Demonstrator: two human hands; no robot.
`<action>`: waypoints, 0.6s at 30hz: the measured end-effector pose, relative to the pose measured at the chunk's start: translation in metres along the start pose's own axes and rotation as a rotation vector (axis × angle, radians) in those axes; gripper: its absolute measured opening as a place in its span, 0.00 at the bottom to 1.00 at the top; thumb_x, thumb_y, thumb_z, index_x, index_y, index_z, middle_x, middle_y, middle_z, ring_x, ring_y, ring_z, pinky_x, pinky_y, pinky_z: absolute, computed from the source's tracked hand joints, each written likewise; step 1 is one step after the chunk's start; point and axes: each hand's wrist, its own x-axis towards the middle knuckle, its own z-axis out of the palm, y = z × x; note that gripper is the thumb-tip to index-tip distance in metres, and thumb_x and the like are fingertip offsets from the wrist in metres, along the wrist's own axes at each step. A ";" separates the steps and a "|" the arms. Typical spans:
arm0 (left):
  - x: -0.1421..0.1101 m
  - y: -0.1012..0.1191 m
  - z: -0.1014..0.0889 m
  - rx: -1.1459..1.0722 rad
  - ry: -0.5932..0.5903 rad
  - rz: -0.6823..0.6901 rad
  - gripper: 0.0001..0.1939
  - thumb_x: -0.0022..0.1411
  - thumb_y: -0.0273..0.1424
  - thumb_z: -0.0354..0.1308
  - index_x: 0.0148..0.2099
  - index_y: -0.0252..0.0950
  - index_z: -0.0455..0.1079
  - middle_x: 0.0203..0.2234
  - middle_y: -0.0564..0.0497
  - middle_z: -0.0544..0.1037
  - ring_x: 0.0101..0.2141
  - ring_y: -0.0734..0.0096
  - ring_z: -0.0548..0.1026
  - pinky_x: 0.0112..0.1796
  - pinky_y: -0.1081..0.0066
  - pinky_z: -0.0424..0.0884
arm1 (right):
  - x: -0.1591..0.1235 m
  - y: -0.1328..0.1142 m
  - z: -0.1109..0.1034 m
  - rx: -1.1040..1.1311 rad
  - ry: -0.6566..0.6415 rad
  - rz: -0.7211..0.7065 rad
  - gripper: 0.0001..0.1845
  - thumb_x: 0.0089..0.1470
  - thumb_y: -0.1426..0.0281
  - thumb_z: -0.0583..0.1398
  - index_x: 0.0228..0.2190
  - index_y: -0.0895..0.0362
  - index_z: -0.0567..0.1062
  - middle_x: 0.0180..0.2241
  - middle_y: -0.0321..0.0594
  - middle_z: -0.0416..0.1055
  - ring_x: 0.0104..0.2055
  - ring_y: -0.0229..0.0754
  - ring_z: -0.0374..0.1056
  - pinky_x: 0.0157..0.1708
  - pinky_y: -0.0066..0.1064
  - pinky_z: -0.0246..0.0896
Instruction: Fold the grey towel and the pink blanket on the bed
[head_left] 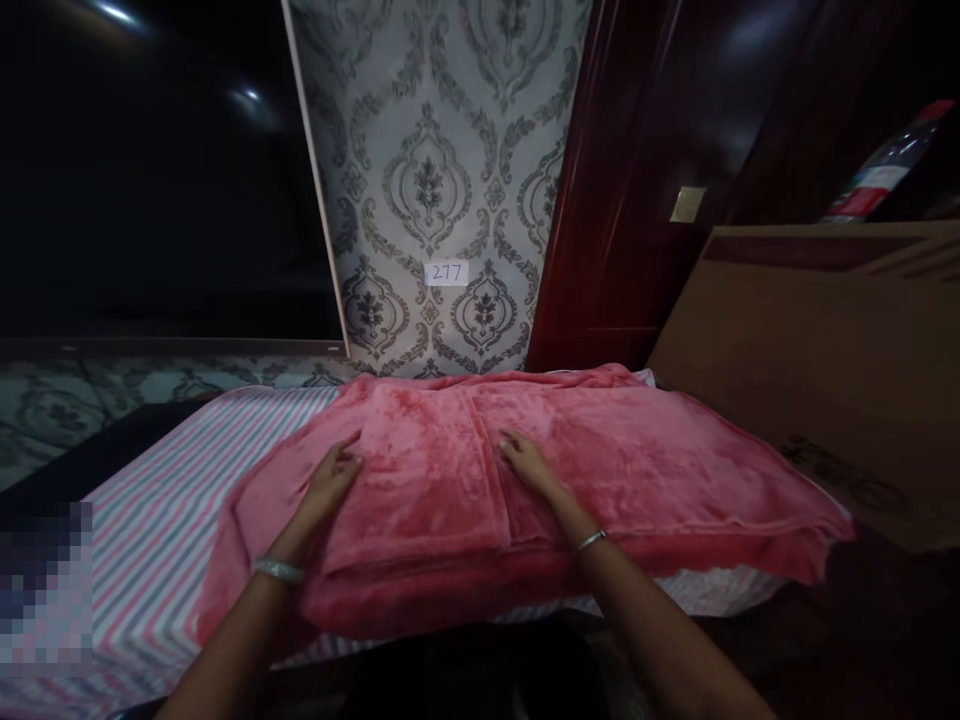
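Observation:
A plush pink blanket (435,450) lies partly folded on a low surface, with a folded panel in its middle whose edge runs front to back. My left hand (334,478) is at the left side of that panel, thumb and index finger apart, with no cloth visible between them. Just right of the panel's edge is my right hand (527,465), its fingers loosely curled and slightly apart; it holds nothing that I can see. Whether either hand touches the blanket is unclear. Each wrist wears a bracelet.
Beneath the blanket is a striped sheet (172,510), showing at left and along the front. A large cardboard box (810,350) stands at right, with a red-capped bottle (877,180) on top. A dark television (165,180) and patterned wall (427,120) are behind.

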 end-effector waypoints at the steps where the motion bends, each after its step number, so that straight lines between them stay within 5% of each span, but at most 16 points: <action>1: -0.004 -0.006 0.000 -0.083 -0.054 -0.041 0.36 0.50 0.49 0.65 0.57 0.35 0.71 0.44 0.42 0.80 0.44 0.53 0.78 0.49 0.54 0.74 | 0.008 -0.004 0.005 0.018 -0.015 0.032 0.26 0.57 0.65 0.57 0.56 0.58 0.73 0.34 0.41 0.78 0.34 0.42 0.74 0.36 0.35 0.73; 7: -0.022 -0.014 0.007 -0.242 -0.064 -0.127 0.46 0.41 0.58 0.69 0.57 0.36 0.70 0.53 0.39 0.77 0.58 0.44 0.72 0.59 0.50 0.67 | 0.056 -0.025 0.026 0.099 -0.074 0.116 0.26 0.58 0.67 0.56 0.57 0.57 0.71 0.35 0.42 0.79 0.30 0.39 0.73 0.33 0.31 0.72; 13: -0.023 -0.015 0.006 -0.321 -0.168 -0.131 0.54 0.40 0.58 0.70 0.65 0.39 0.61 0.62 0.38 0.70 0.62 0.44 0.67 0.60 0.52 0.66 | 0.099 -0.028 0.052 0.112 -0.051 0.026 0.29 0.52 0.68 0.59 0.56 0.54 0.74 0.54 0.47 0.75 0.48 0.45 0.74 0.48 0.39 0.70; 18: -0.019 -0.030 0.009 -0.286 -0.130 -0.108 0.61 0.36 0.59 0.71 0.69 0.42 0.57 0.69 0.40 0.59 0.67 0.43 0.57 0.64 0.54 0.60 | 0.120 -0.017 0.071 0.082 -0.032 -0.027 0.27 0.49 0.68 0.60 0.52 0.56 0.78 0.44 0.43 0.80 0.41 0.44 0.75 0.47 0.41 0.71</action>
